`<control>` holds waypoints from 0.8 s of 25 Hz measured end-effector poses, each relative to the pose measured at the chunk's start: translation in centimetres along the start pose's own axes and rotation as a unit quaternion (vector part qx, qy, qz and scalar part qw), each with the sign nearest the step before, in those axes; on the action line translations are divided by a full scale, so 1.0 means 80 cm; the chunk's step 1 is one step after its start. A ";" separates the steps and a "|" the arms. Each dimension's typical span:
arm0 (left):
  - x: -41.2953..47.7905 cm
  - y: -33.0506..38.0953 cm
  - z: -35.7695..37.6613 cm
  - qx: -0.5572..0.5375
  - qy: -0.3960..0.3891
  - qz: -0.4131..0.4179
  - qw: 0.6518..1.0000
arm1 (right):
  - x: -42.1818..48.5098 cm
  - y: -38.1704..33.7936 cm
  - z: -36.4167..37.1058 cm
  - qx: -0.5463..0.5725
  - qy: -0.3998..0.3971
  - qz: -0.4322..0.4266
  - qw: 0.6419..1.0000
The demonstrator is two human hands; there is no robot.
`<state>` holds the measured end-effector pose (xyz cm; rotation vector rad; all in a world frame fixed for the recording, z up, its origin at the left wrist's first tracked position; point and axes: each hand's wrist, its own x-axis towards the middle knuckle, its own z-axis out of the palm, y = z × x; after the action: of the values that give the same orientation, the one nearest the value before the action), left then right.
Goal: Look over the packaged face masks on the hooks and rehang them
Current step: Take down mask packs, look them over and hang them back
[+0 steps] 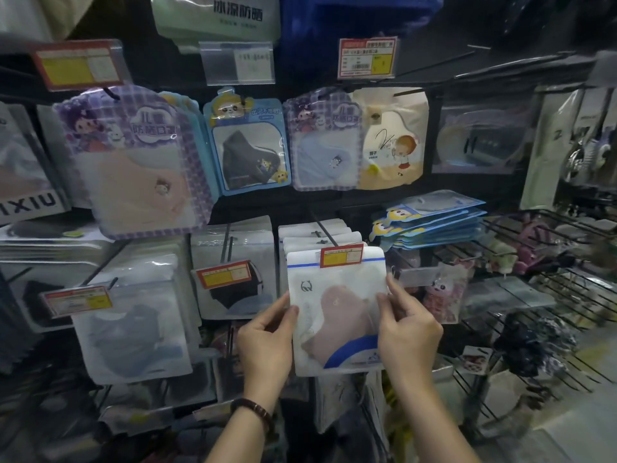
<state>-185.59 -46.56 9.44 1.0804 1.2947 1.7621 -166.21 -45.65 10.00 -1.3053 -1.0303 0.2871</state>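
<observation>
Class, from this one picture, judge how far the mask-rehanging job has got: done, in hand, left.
Done: unprovable, though the dark-mask pack hangs on its hook. In hand: left hand and right hand pinch the pink-mask pack by its sides, its top behind the red price tag; hooked or not, unclear. Left: likely the blue packs lying stacked flat.

Inside a retail shop: packaged face masks [334,289] hang in rows from black metal display hooks [325,230], several fronted by a red-and-yellow price tag [366,57], one showing a barcode. Cartoon-printed children's mask packs [133,155] fill the upper row, while black wire shelves [564,228] at right carry stacked blue packs [434,222] and plush toys [534,237].
</observation>
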 end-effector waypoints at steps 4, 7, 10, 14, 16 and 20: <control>0.006 -0.003 0.008 0.010 0.002 0.000 1.000 | 0.014 0.005 0.007 -0.015 -0.010 0.005 1.000; 0.007 0.003 0.013 0.008 -0.004 0.007 1.000 | 0.021 0.007 0.006 -0.017 -0.003 -0.005 1.000; 0.007 0.000 0.016 0.022 -0.003 0.021 1.000 | 0.024 0.010 0.006 -0.031 0.002 -0.017 0.999; 0.001 -0.013 0.016 0.016 0.013 -0.001 1.000 | 0.025 0.019 0.008 -0.061 -0.018 -0.033 0.997; 0.003 -0.017 0.016 0.019 0.016 -0.002 1.000 | 0.024 0.019 0.008 -0.061 -0.015 -0.042 0.997; 0.015 -0.014 0.017 0.058 0.038 -0.003 0.998 | 0.027 0.012 0.015 -0.086 -0.060 -0.030 0.994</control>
<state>-184.79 -44.66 8.84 1.0809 1.4600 1.7575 -165.59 -43.11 10.02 -1.4210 -1.2160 0.2373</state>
